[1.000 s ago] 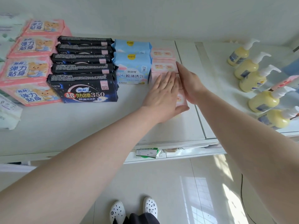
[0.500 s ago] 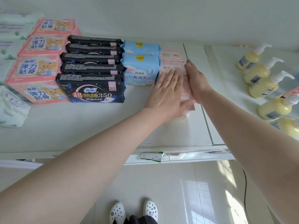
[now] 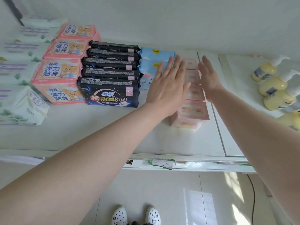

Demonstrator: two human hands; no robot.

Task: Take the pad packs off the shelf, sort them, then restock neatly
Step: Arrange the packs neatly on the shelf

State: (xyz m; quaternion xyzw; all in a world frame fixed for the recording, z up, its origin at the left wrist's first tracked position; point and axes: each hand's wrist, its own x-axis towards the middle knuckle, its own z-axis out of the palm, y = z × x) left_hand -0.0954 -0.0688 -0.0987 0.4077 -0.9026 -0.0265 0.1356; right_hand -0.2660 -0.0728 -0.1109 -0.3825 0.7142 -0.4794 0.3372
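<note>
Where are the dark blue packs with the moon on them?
In the head view, the dark blue packs stand in a row on the shelf, left of centre, between the pink bear packs and the light blue packs.

Glossy plastic pad packs

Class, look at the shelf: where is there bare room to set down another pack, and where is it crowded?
Bare shelf runs along the front edge, ahead of the navy packs and bear packs. A narrower bare strip lies between the pink packs and the bottles. The back is crowded: rows sit side by side, and both open hands flank the pink row.
</note>
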